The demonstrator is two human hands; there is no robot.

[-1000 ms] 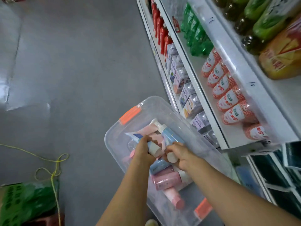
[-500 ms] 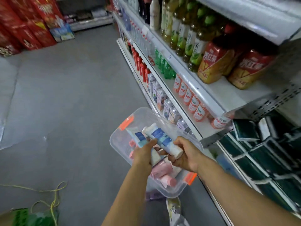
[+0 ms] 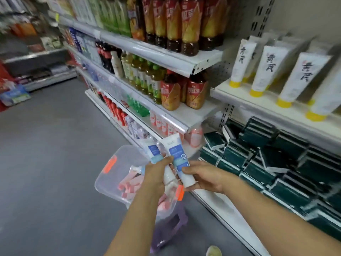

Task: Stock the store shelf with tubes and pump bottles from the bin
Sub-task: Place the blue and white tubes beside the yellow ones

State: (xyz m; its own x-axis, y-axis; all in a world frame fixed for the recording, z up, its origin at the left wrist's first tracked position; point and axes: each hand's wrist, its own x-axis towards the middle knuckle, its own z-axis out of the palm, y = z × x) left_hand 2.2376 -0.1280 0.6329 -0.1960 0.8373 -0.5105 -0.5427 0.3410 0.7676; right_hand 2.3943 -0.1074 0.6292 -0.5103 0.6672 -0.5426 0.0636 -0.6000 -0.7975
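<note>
My left hand [image 3: 156, 174] grips a white tube with a blue label [image 3: 154, 151], cap end down. My right hand [image 3: 204, 177] holds a second white and blue tube [image 3: 178, 157] by its lower half. Both tubes stand tilted side by side above the clear plastic bin [image 3: 118, 163] with orange latches. Pink tubes and bottles [image 3: 129, 185] lie inside the bin. At the upper right is a white shelf [image 3: 258, 100] with a row of white tubes with yellow caps [image 3: 265, 69].
Dark green boxes [image 3: 276, 156] fill the shelf below the yellow-capped tubes. Drink bottles [image 3: 173, 89] crowd the shelves on the left. The bin sits on a purple stool [image 3: 171, 224]. Grey floor [image 3: 46, 163] stretches to the left.
Both hands have lifted the two tubes up out of the bin. My view has swung upward and rightward, bringing the shelf with yellow-capped tubes into sight.
</note>
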